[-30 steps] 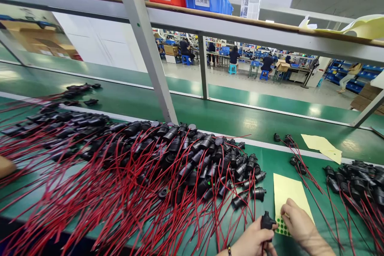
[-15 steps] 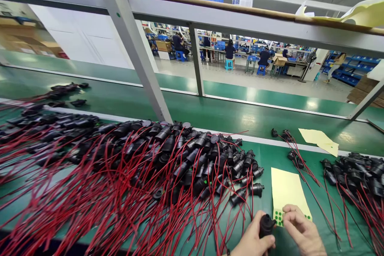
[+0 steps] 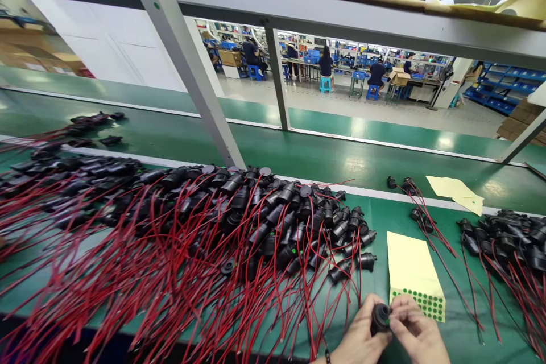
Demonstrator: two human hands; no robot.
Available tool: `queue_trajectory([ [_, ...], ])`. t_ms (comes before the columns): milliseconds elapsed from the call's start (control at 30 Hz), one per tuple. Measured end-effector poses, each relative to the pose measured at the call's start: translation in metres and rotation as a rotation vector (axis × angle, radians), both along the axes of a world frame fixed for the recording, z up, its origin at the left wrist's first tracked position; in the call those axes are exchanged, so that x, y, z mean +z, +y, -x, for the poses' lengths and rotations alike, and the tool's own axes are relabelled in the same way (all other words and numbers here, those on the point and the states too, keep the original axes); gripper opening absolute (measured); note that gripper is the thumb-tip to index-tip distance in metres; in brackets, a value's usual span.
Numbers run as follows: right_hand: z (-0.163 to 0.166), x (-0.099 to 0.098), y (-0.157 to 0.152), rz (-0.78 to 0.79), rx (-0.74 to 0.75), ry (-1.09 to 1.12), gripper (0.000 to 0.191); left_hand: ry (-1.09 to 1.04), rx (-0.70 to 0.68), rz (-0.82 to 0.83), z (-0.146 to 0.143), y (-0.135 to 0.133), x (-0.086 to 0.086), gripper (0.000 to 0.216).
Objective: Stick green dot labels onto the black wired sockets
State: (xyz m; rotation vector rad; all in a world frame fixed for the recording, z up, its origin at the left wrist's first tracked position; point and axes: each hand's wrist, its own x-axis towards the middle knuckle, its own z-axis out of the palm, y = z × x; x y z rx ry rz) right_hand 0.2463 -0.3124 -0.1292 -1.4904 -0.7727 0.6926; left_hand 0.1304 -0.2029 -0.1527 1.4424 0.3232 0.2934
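My left hand (image 3: 357, 334) grips a black plastic socket part (image 3: 379, 318) at the bottom edge of the view, over the green bench (image 3: 375, 222). My right hand (image 3: 416, 333) presses its fingertips against the top of that same part. Just behind my hands lies a pale yellow sheet (image 3: 412, 270) with rows of small green dot stickers (image 3: 420, 302) along its near edge. A big heap of black parts with red wires (image 3: 191, 239) spreads across the left and middle of the bench.
A smaller pile of wired black parts (image 3: 507, 239) lies at the right. A yellow paper scrap (image 3: 456, 193) rests on the conveyor belt (image 3: 298, 153) beyond. A slanted grey frame post (image 3: 183, 62) rises mid-left. Seated people work in the far background.
My right hand left the sticker sheet and came onto the black part held in my left hand. The view tilted down slightly, uncovering the sticker rows.
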Motion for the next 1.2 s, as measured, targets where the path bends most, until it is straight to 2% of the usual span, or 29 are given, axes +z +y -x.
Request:
queue_trajectory([
  [133, -0.004, -0.009, -0.004, -0.01, 0.051, -0.092, 0.022, 0.001, 0.004, -0.031, 0.001, 0.0, 0.002, 0.037],
  [300, 0.001, -0.011, -0.007, -0.017, -0.004, -0.191, 0.021, 0.003, -0.002, -0.036, 0.002, 0.0, 0.003, 0.041],
  [500, -0.001, -0.023, -0.011, 0.028, 0.003, -0.317, 0.014, 0.017, 0.001, -0.055, 0.005, -0.001, 0.009, 0.039],
  [600, 0.0, -0.02, -0.008, 0.016, 0.003, -0.213, 0.014, 0.015, 0.002, -0.092, 0.005, -0.001, 0.009, 0.033],
  [700, 0.005, -0.007, -0.002, -0.025, 0.014, 0.034, 0.012, 0.017, -0.014, -0.148, 0.006, 0.0, 0.007, 0.028],
  [800, 0.012, 0.006, 0.003, -0.039, -0.069, 0.262, 0.024, 0.039, -0.057, -0.175, 0.006, 0.002, 0.006, 0.026],
  [867, 0.015, 0.009, 0.004, -0.029, -0.111, 0.319, 0.03, 0.048, -0.077, -0.167, 0.007, 0.003, 0.007, 0.026],
  [1100, 0.011, -0.01, -0.001, -0.022, -0.03, 0.416, 0.031, 0.01, -0.035, -0.134, 0.005, 0.004, 0.009, 0.027],
  [1200, 0.016, -0.013, 0.001, -0.033, -0.107, 0.422, 0.028, 0.026, -0.025, -0.142, 0.004, 0.002, 0.006, 0.025],
])
